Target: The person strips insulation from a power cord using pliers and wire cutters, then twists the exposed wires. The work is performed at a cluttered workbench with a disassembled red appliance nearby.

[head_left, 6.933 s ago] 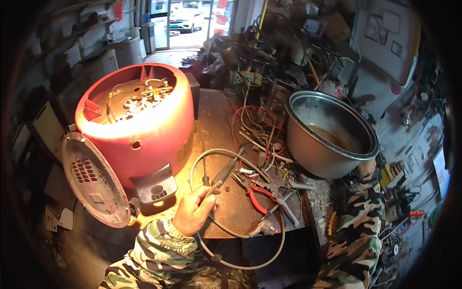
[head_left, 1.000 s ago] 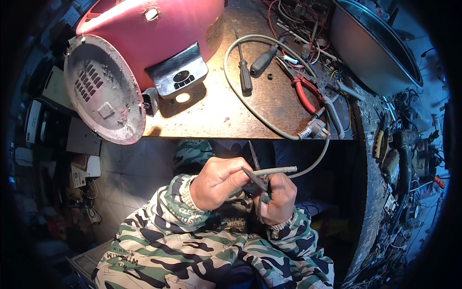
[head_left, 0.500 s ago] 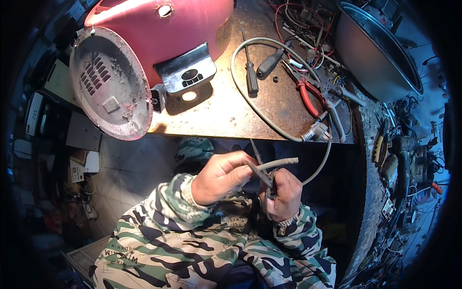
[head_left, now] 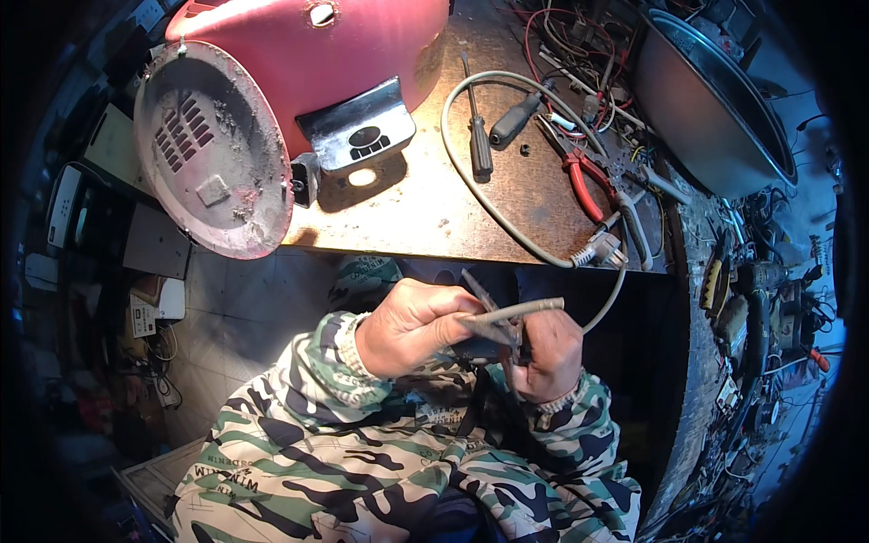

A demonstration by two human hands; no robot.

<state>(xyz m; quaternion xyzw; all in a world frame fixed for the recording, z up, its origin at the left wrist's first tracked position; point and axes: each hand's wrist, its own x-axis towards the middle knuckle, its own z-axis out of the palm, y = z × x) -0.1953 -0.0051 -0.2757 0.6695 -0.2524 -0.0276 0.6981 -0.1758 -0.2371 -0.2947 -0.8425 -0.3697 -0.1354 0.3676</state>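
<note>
My left hand (head_left: 409,331) is closed around a grey power cable (head_left: 529,309), pinching it between thumb and fingers. The cable's cut end sticks out to the right, above my other hand. My right hand (head_left: 550,355) grips a pair of scissors (head_left: 477,288) with blades spread apart, beside the cable near my left fingertips. The handles are mostly hidden by my right fingers. Both hands are in front of the table edge, over my lap. The cable's plug (head_left: 601,251) lies at the table's front edge, where the cord also loops across the top.
On the wooden table (head_left: 407,213) stand a pink appliance housing (head_left: 299,54) with a tilted, dusty round cover (head_left: 213,149). Screwdrivers (head_left: 480,136), red-handled pliers (head_left: 584,176) and tangled wires (head_left: 597,81) lie to the right. A large metal bowl (head_left: 692,113) leans at the far right.
My right hand has moved slightly right and up with the scissors, and the blades have changed angle. My left hand still pinches the cable. The whole view has shifted slightly.
</note>
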